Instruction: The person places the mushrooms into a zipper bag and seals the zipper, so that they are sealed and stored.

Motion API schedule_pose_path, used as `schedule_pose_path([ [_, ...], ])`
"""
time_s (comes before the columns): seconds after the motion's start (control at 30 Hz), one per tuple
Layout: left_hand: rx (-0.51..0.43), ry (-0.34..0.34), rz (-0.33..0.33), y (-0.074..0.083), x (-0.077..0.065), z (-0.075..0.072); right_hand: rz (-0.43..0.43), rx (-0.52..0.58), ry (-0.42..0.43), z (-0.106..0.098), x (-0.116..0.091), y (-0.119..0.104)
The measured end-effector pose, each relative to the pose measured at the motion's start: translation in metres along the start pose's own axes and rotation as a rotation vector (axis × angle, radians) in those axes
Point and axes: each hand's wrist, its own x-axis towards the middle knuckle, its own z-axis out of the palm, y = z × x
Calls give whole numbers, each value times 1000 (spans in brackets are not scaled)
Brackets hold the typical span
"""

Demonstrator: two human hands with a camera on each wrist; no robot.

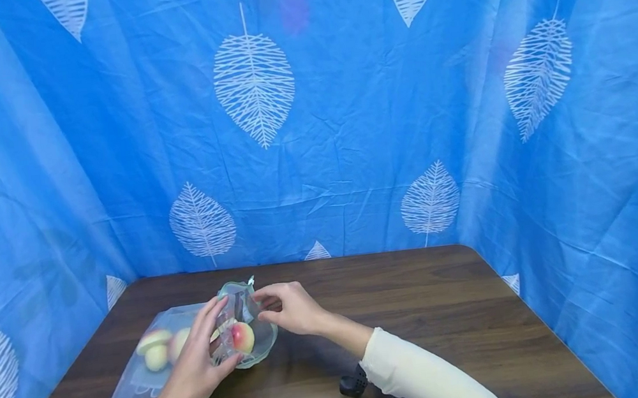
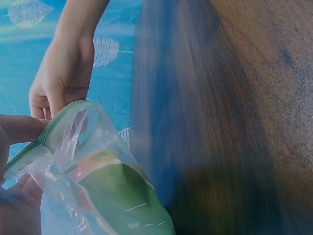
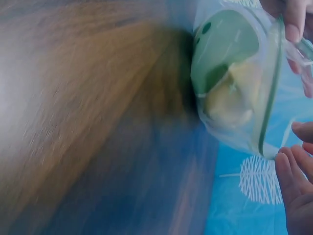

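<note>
A clear zip bag (image 1: pixel 266 342) with a green zip edge and a green printed panel stands on the table, its mouth agape. Inside it lies a red-and-yellow peach (image 1: pixel 243 337), blurred through the film in the wrist views. My left hand (image 1: pixel 198 358) pinches the near left side of the mouth; the left wrist view shows the thumb and fingers (image 2: pixel 30 188) on either side of the rim. At the other end of the mouth, my right hand (image 1: pixel 291 307) pinches the bag's edge between thumb and fingertips (image 3: pixel 286 164).
A frosted bag (image 1: pixel 121 394) lies flat at the left, partly beneath my left forearm, with several pale yellow and pink fruits (image 1: pixel 157 357) in or under it. A small black object (image 1: pixel 353 383) is by my right sleeve. Blue leaf-patterned curtains (image 1: pixel 312 129) surround the wooden table (image 1: pixel 420 292).
</note>
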Motion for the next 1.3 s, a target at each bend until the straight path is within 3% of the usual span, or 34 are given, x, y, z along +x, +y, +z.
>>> schedule_pose_path([
  [0.3,108,10,14,1,-1,2,-20,-55,-10,-19,-9,10],
  [0.83,104,-42,84,-2,-7,17,-10,-55,-26,-38,-17,22],
  [1.1,182,-79,51,-3,-9,22,121,-55,-17,-42,-21,32],
  [1.3,136,-194,15,-3,-11,23,223,-48,-31,-40,-24,32],
])
